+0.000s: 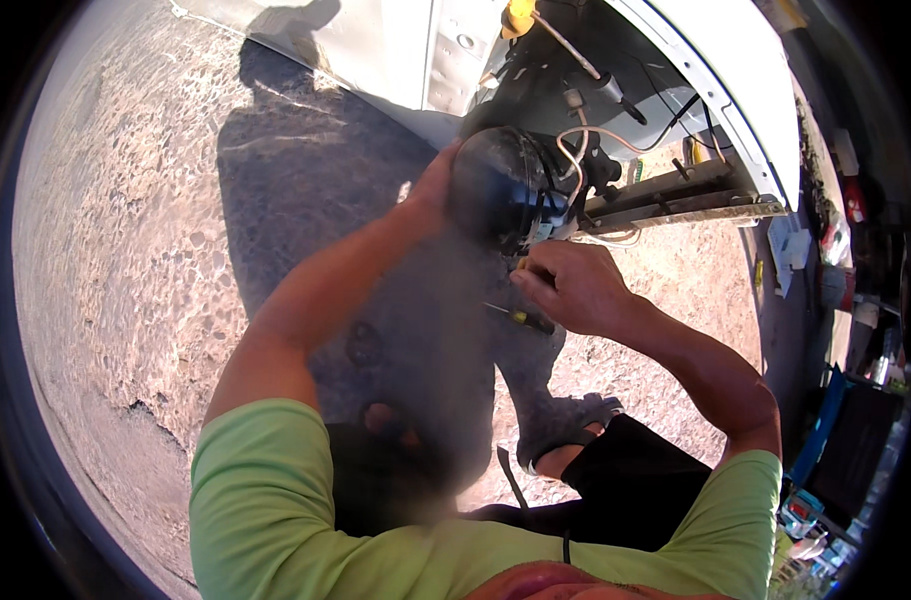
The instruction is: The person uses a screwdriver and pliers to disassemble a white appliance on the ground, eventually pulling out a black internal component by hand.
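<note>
Compressor (491,190), black and domed, is located at the open base of a white cabinet (751,105), directly ahead of the person and between the two hands. Its rounded end faces left; the long axis appears to run from there rightward, toward the copper pipe (616,137) and the metal rail (676,212). Left hand (437,188) is against the far left side of the dome; its fingertips are hidden, so their spread cannot be told. Right hand (581,285) is at the near right edge, fingers curled inward; whether they pinch anything cannot be told. Both hands are close to the compressor, the left bearing on it. A screwdriver (524,318) lies below, nearer the right hand. Surface is rough, stony ground (146,220), sunlit, with the person's shadow across it. Assorted clutter (791,245) stands along the right side.
</note>
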A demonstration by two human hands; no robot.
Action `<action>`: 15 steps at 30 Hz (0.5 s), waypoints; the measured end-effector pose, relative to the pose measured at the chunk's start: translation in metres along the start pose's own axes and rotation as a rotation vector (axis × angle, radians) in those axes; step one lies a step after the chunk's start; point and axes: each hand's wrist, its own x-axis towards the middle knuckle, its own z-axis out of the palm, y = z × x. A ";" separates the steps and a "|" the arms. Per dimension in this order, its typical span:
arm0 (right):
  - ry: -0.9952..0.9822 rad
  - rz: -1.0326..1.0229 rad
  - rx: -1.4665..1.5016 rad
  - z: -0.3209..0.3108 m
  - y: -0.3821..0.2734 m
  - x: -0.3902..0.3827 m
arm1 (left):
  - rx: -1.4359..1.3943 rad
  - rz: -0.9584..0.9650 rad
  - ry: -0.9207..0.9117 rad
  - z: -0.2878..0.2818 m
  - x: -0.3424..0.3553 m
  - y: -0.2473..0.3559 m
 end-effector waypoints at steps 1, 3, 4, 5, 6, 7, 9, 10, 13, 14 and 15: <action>0.057 0.065 0.083 0.000 0.012 -0.007 | -0.011 -0.011 0.005 0.002 -0.001 -0.001; 0.174 0.186 0.247 0.004 0.038 -0.018 | -0.003 -0.001 -0.008 0.004 0.002 -0.001; 0.237 0.236 0.231 0.006 0.047 -0.020 | 0.002 0.005 -0.012 0.005 0.004 0.000; 0.301 0.286 0.217 0.009 0.055 -0.022 | 0.020 0.020 -0.016 0.000 0.008 0.001; 0.237 0.338 0.234 0.010 0.061 -0.025 | 0.039 0.035 -0.019 -0.004 0.011 0.002; 0.236 0.342 0.271 0.015 0.063 -0.026 | 0.058 0.049 -0.021 -0.009 0.013 0.001; 0.235 0.371 0.342 0.026 0.069 -0.030 | 0.024 -0.015 0.037 0.010 0.002 -0.001; 0.154 0.397 0.423 0.030 0.074 -0.031 | 0.007 -0.047 0.061 0.018 -0.001 -0.003; 0.107 0.439 0.753 0.041 0.061 -0.016 | 0.064 0.051 0.054 0.005 0.000 0.001; 0.167 0.386 0.726 0.046 0.070 -0.015 | 0.075 0.063 0.038 0.002 0.004 -0.001; 0.223 0.332 0.703 0.055 0.080 -0.012 | 0.087 0.074 0.028 -0.001 0.006 -0.003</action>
